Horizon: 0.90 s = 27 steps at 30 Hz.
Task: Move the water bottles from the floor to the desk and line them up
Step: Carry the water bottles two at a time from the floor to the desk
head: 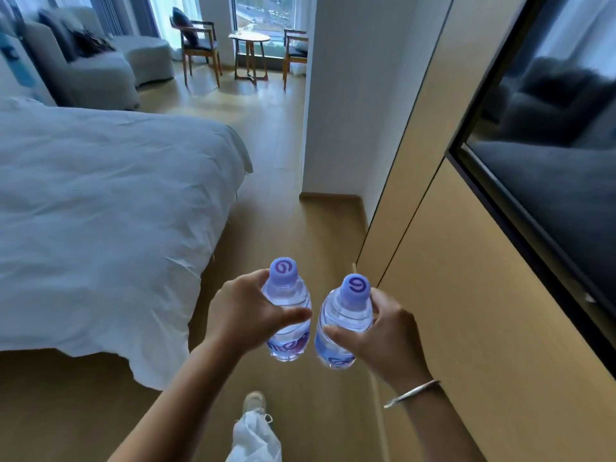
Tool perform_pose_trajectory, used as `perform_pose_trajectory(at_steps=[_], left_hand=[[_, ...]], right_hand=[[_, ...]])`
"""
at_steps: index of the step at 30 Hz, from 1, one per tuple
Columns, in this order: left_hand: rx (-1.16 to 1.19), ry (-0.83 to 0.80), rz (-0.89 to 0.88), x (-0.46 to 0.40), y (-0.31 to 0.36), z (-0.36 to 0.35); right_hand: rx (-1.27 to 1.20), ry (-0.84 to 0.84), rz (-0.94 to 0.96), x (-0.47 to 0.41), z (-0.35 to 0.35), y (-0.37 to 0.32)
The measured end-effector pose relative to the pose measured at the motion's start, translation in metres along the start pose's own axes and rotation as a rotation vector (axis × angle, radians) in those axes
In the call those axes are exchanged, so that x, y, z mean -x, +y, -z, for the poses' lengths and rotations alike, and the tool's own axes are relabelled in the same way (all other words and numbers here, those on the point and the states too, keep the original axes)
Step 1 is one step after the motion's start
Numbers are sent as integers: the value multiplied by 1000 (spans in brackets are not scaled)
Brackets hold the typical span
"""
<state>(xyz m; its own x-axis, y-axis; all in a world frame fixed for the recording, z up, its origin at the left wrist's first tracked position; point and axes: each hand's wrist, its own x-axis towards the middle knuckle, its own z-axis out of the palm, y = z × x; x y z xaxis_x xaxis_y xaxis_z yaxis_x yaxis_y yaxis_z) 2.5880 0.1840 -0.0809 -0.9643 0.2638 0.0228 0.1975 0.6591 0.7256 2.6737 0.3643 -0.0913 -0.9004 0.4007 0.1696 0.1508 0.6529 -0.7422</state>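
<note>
I carry two clear water bottles with purple caps in front of me, above the wooden floor. My left hand grips the left bottle around its upper body, thumb across the front. My right hand grips the right bottle the same way; a silver bracelet sits on that wrist. Both bottles are upright, close together but apart. No desk is in view.
A bed with white bedding fills the left. A wooden wall panel with a dark TV screen runs along the right. Ahead stand a white wall corner, two chairs, a small round table and a grey sofa. My foot is on the floor below.
</note>
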Motion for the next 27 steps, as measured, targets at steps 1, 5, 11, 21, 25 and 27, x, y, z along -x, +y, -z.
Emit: perform_pose_trajectory(at_steps=[1, 5, 11, 21, 25, 27], left_hand=[[-2, 5, -6, -24, -4, 3], [13, 40, -3, -119, -18, 23], [1, 26, 7, -245, -33, 56], [3, 55, -27, -437, -54, 58], [-17, 66, -51, -535, -49, 48], [-5, 71, -47, -585, -44, 44]], right_hand=[[1, -7, 7, -23, -9, -2], [-23, -19, 24, -117, -48, -14], [-56, 7, 25, -238, -96, -43], [-57, -30, 70, -422, -149, -43], [-62, -33, 83, -517, -164, -29], [-64, -28, 83, -570, -170, -23]])
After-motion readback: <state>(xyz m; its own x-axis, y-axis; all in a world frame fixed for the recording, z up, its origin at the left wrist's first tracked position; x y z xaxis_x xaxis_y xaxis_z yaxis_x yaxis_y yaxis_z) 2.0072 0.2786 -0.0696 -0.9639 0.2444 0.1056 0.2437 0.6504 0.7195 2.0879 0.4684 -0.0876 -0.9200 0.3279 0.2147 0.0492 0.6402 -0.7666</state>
